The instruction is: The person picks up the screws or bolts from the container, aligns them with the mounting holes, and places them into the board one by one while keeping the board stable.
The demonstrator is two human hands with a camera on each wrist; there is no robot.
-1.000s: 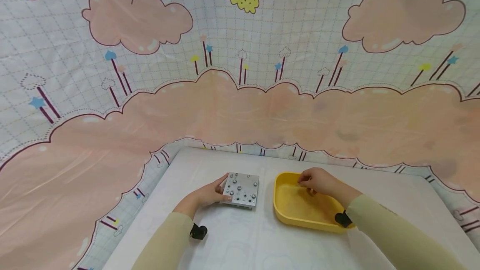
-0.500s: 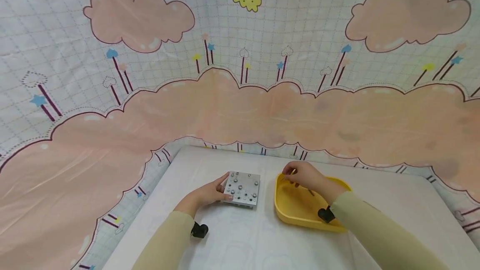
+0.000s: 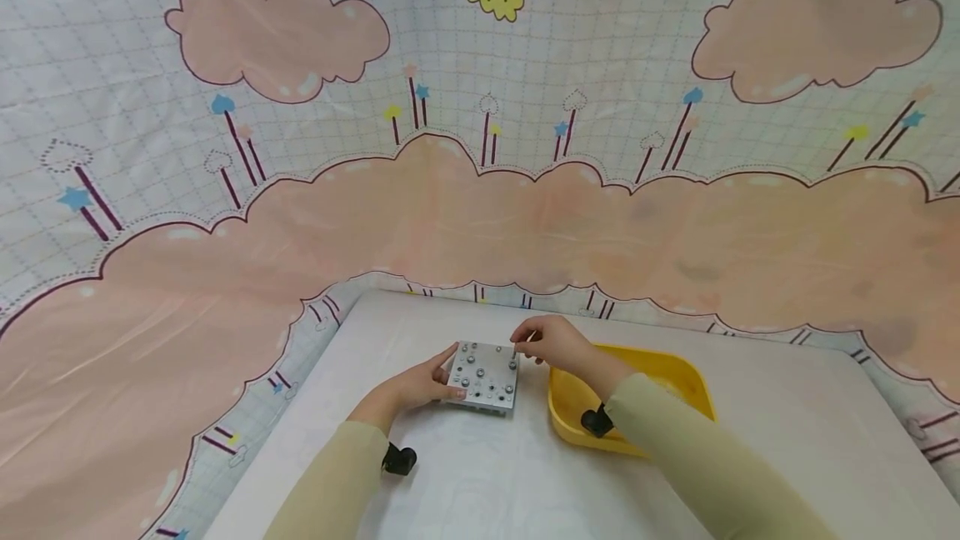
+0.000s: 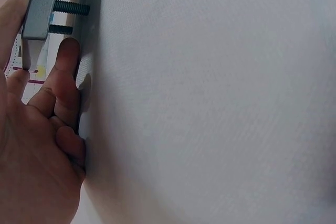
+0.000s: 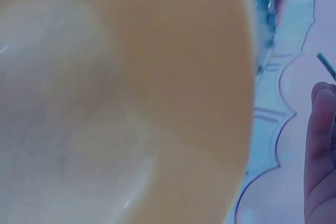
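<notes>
My left hand point(image 3: 416, 387) grips the left side of a square metal plate point(image 3: 491, 373) on the white table, its thumb on the near left corner. Several bolt heads and holes dot the plate's top. Threaded bolt ends point(image 4: 72, 7) stick out underneath, beside the fingers of the left hand point(image 4: 39, 140) in the left wrist view. Over the plate's far right corner, my right hand point(image 3: 562, 346) pinches a thin metal pin point(image 5: 326, 65); its held end is hidden. In the right wrist view, the right hand point(image 5: 320, 150) shows only partly.
A yellow tray point(image 3: 699, 382) stands right of the plate, under the right forearm, which hides part of its inside. The white table point(image 3: 435, 482) reaches back to a patterned cloth point(image 3: 525, 232) hanging behind. Black wrist cameras are strapped below both hands.
My right hand has moved left from inside the yellow tray to the plate's far right corner, carrying the thin pin. The left hand and the plate have stayed in place.
</notes>
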